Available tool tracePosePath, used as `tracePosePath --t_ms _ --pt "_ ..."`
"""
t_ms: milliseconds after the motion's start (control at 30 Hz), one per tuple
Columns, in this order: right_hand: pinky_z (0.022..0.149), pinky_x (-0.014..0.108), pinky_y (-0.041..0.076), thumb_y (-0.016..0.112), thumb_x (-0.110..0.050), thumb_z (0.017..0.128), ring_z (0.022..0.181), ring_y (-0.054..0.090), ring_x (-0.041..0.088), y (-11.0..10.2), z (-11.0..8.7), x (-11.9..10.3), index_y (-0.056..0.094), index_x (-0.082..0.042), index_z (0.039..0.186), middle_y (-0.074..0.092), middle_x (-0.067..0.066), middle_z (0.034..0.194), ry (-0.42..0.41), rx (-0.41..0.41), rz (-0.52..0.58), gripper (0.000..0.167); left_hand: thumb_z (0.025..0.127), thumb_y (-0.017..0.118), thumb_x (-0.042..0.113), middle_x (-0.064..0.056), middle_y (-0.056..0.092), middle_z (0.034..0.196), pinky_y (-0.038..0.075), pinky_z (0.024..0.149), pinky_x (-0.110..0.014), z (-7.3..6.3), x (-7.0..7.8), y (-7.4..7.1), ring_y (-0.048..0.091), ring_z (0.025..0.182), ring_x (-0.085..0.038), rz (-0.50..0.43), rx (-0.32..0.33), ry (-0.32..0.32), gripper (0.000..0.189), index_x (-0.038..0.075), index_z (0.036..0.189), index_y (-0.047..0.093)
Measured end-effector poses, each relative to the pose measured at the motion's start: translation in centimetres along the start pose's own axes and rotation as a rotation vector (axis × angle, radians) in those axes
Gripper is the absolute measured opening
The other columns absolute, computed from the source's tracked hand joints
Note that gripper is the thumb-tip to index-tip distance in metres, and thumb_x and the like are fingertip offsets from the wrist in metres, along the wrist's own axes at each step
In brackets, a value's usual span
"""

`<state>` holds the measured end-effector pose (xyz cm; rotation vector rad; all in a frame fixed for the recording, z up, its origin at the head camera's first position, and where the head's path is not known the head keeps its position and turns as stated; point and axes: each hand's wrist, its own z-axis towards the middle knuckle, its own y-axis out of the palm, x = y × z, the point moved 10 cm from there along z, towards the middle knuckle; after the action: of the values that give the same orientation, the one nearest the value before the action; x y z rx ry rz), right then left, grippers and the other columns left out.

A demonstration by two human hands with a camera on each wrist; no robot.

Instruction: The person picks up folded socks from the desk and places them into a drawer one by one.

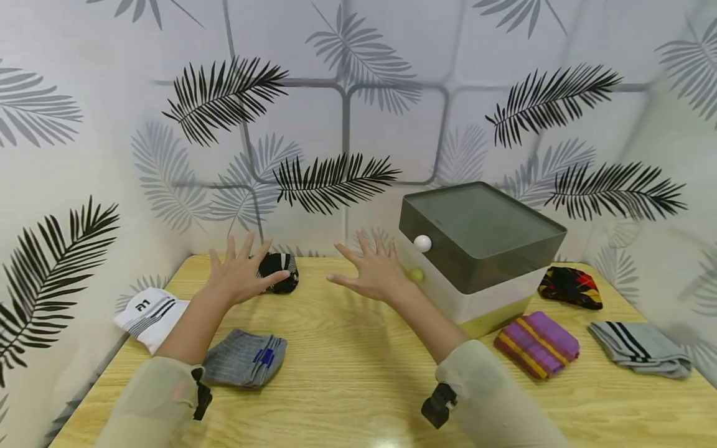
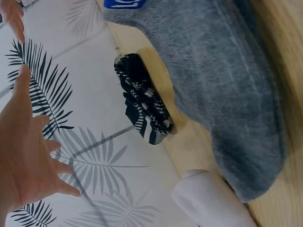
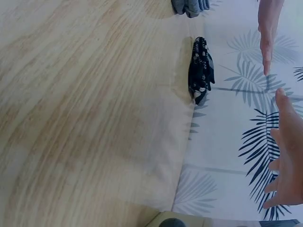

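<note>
Left hand (image 1: 238, 280), right hand (image 1: 376, 272): fingers spread, nothing held. Right hand should likely clear the knobbed drawer box (image 1: 482, 255), far right.

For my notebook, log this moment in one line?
left hand: spread, empty | right hand: spread, empty | black-white socks: on table

Lettering (image 1: 142, 305) on the white sock (image 1: 148, 320) and grey sock (image 1: 241, 359) is illegible.

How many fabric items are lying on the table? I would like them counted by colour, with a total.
Grey (blue-marked item, black-striped grey item): 2
White item: 1
Black-and-white item: 1
Black-red-yellow item: 1
Purple-and-yellow item: 1
Total: 6
</note>
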<state>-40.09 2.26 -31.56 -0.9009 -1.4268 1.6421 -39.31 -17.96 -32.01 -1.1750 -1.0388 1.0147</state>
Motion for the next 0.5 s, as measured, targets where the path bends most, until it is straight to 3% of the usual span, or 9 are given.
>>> tracePosePath --t_ms 167,300,500 --pt "0.103 0.059 0.003 0.035 -0.071 0.084 0.134 -0.003 0.041 -1.6 -0.4 -0.3 0.015 -0.037 0.147 0.002 0.011 0.152 -0.01 0.005 0.012 0.073 0.084 0.032 0.072 -0.02 0.0 0.15 -0.007 0.095 -0.067 0.6 1.1 -1.7 -0.006 0.131 -0.048 0.021 0.053 0.027 0.089 0.015 0.149 0.012" --pt "0.104 0.057 0.004 0.035 -0.071 0.084 0.134 -0.001 0.041 -4.5 -1.3 -0.2 0.016 -0.037 0.147 0.002 0.011 0.152 -0.017 0.051 -0.007 0.074 0.086 0.034 0.069 -0.018 0.0 0.151 -0.005 0.097 -0.066 1.7 2.6 -3.4 -0.002 0.132 -0.047 0.031 0.118 0.074 0.085 0.018 0.15 0.01" --pt "0.105 0.055 0.004 0.037 -0.069 0.085 0.133 -0.001 0.042 -10.1 -4.1 1.3 0.015 -0.034 0.148 0.002 0.013 0.152 0.005 0.148 0.0 0.075 0.088 0.037 0.065 -0.013 0.001 0.152 -0.005 0.1 -0.062 3.2 6.9 -5.8 -0.002 0.135 -0.039 0.003 0.156 0.17 0.082 0.02 0.15 0.007"
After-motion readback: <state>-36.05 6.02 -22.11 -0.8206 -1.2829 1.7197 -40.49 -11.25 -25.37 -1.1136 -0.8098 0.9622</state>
